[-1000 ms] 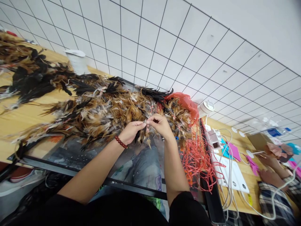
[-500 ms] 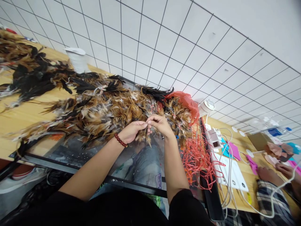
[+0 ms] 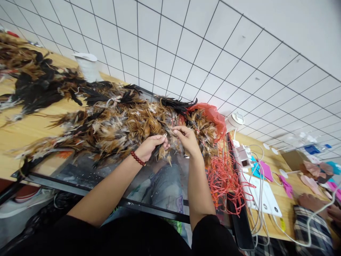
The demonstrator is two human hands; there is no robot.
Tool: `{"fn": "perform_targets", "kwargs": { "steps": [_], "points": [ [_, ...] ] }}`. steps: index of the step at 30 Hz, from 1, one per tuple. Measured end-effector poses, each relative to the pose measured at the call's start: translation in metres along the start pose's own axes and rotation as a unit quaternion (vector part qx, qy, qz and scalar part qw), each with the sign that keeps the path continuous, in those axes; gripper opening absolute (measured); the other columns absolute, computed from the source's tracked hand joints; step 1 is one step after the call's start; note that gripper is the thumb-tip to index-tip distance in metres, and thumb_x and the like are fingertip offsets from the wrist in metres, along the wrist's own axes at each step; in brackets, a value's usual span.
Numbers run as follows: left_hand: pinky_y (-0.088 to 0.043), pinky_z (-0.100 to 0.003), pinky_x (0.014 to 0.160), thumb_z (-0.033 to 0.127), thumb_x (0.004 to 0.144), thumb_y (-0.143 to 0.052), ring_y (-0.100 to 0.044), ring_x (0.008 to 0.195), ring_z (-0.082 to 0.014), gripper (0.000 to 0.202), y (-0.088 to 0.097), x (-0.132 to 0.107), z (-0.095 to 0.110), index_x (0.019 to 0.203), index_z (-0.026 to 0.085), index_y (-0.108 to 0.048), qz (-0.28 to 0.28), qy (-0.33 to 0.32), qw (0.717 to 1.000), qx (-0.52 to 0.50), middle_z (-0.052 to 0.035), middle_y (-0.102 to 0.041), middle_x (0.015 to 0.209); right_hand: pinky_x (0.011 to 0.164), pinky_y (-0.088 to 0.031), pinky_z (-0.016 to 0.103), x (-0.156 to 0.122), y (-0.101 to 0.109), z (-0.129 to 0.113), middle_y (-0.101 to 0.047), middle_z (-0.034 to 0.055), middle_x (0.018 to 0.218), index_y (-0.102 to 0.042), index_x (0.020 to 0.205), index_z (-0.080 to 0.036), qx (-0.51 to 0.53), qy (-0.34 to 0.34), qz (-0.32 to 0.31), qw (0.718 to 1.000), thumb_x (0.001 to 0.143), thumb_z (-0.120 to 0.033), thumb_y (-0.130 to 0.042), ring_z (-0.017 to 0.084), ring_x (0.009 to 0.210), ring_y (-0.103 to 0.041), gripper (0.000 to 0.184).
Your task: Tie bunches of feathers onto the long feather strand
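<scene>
A big heap of brown, black and white feathers (image 3: pixel 114 121) lies across the wooden table (image 3: pixel 21 131) and a glass pane (image 3: pixel 80 170). My left hand (image 3: pixel 151 145), with a red bead bracelet on the wrist, is closed in a pinch on a small tuft of feathers (image 3: pixel 163 152) that hangs below it. My right hand (image 3: pixel 186 138) is just to the right, fingers curled and pinched at the edge of the heap, a short gap from the left hand. What it grips is too small to name.
A tangle of red string (image 3: pixel 226 181) hangs right of my right arm. A red bag (image 3: pixel 210 115) sits behind the heap. A white spool (image 3: pixel 86 67) stands at the back left. Cables, a white power strip (image 3: pixel 262 197) and another person's hands (image 3: pixel 314 202) are at the right.
My hands were pinched together on the tuft; now the right hand has drawn a little up and right, away from the left. The other person's hands moved lower at the right edge.
</scene>
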State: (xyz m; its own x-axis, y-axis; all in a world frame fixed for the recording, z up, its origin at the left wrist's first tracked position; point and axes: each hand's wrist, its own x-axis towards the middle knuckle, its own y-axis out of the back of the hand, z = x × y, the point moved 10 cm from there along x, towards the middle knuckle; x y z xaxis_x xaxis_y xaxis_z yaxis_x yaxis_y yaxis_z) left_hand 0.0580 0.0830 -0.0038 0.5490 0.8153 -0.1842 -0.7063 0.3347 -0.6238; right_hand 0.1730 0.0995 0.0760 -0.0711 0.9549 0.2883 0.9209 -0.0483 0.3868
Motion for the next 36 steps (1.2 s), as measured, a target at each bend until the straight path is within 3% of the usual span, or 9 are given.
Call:
{"fn": "perform_targets", "kwargs": {
  "steps": [4, 7, 11, 16, 22, 24, 28, 32, 36],
  "points": [
    [-0.050, -0.025, 0.064, 0.030, 0.068, -0.077, -0.062, 0.066, -0.0159, 0.022, -0.007, -0.001, -0.003, 0.066, 0.012, -0.065, -0.028, 0.009, 0.999, -0.016, -0.0021, -0.056, 0.059, 0.088, -0.047, 0.030, -0.003, -0.013, -0.018, -0.070, 0.0032, 0.096, -0.073, 0.097, -0.024, -0.021, 0.066, -0.064, 0.996, 0.087, -0.033, -0.058, 0.015, 0.092, -0.062, 0.021],
    [-0.051, -0.025, 0.066, 0.028, 0.070, -0.076, -0.063, 0.066, -0.0161, 0.021, -0.008, 0.000, -0.003, 0.065, 0.011, -0.064, -0.034, 0.004, 0.999, -0.030, -0.0020, -0.055, 0.058, 0.088, -0.047, 0.029, -0.003, -0.026, -0.016, -0.070, 0.0039, 0.096, -0.074, 0.099, -0.024, -0.035, 0.078, -0.098, 0.992, 0.087, -0.032, -0.057, 0.015, 0.091, -0.063, 0.022],
    [-0.054, -0.029, 0.074, 0.020, 0.074, -0.071, -0.063, 0.068, -0.0163, 0.014, 0.004, 0.001, 0.012, 0.067, 0.012, -0.062, 0.011, -0.045, 0.994, -0.097, -0.0008, -0.053, 0.058, 0.085, -0.047, 0.029, 0.003, -0.005, 0.015, -0.070, 0.0055, 0.099, -0.071, 0.105, -0.023, -0.141, 0.009, -0.003, 0.990, 0.085, -0.026, -0.059, 0.016, 0.089, -0.063, 0.024],
    [-0.056, -0.033, 0.077, 0.012, 0.086, -0.053, -0.061, 0.066, -0.0150, 0.019, 0.021, -0.004, 0.027, 0.068, 0.012, -0.059, 0.106, -0.084, 0.976, -0.172, -0.0003, -0.050, 0.056, 0.081, -0.046, 0.031, -0.002, 0.007, 0.063, -0.072, 0.0040, 0.093, -0.073, 0.091, -0.026, -0.345, -0.147, 0.003, 0.927, 0.083, -0.027, -0.059, 0.020, 0.090, -0.064, 0.016],
    [-0.057, -0.034, 0.075, 0.011, 0.089, -0.047, -0.061, 0.069, -0.0165, 0.023, 0.017, -0.008, 0.029, 0.068, 0.013, -0.058, 0.115, -0.085, 0.972, -0.186, -0.0008, -0.050, 0.055, 0.086, -0.044, 0.028, 0.002, -0.015, 0.070, -0.064, 0.0067, 0.115, -0.059, 0.122, -0.025, -0.386, -0.116, 0.053, 0.914, 0.089, -0.025, -0.049, 0.019, 0.104, -0.059, 0.034],
    [-0.057, -0.034, 0.074, 0.011, 0.089, -0.047, -0.061, 0.069, -0.0163, 0.024, 0.016, -0.008, 0.029, 0.068, 0.012, -0.058, 0.112, -0.084, 0.972, -0.188, -0.0008, -0.050, 0.056, 0.089, -0.043, 0.031, 0.003, -0.020, 0.073, -0.063, 0.0094, 0.113, -0.062, 0.117, -0.023, -0.407, -0.108, 0.057, 0.905, 0.089, -0.024, -0.049, 0.021, 0.105, -0.057, 0.031],
    [-0.057, -0.033, 0.074, 0.010, 0.089, -0.045, -0.062, 0.069, -0.0159, 0.025, 0.017, -0.008, 0.028, 0.068, 0.012, -0.058, 0.115, -0.080, 0.971, -0.195, -0.0008, -0.049, 0.056, 0.087, -0.043, 0.030, 0.007, -0.009, 0.078, -0.066, 0.0074, 0.099, -0.067, 0.090, -0.020, -0.350, -0.095, 0.084, 0.928, 0.087, -0.024, -0.049, 0.020, 0.096, -0.058, 0.019],
    [-0.057, -0.034, 0.075, 0.011, 0.089, -0.046, -0.062, 0.068, -0.0155, 0.023, 0.018, -0.007, 0.030, 0.069, 0.012, -0.058, 0.106, -0.083, 0.967, -0.216, -0.0002, -0.050, 0.056, 0.074, -0.045, 0.025, 0.010, 0.010, 0.073, -0.066, 0.0007, 0.080, -0.065, 0.090, -0.020, -0.211, -0.076, 0.121, 0.967, 0.087, -0.032, -0.047, 0.015, 0.074, -0.058, 0.022],
    [-0.057, -0.034, 0.076, 0.011, 0.089, -0.047, -0.061, 0.066, -0.0147, 0.021, 0.020, -0.006, 0.030, 0.070, 0.013, -0.058, 0.097, -0.085, 0.963, -0.239, 0.0001, -0.051, 0.057, 0.070, -0.044, 0.023, 0.010, 0.014, 0.052, -0.066, -0.0010, 0.075, -0.066, 0.092, -0.020, -0.180, -0.058, 0.117, 0.975, 0.087, -0.034, -0.047, 0.013, 0.068, -0.058, 0.024]
  ]
}}
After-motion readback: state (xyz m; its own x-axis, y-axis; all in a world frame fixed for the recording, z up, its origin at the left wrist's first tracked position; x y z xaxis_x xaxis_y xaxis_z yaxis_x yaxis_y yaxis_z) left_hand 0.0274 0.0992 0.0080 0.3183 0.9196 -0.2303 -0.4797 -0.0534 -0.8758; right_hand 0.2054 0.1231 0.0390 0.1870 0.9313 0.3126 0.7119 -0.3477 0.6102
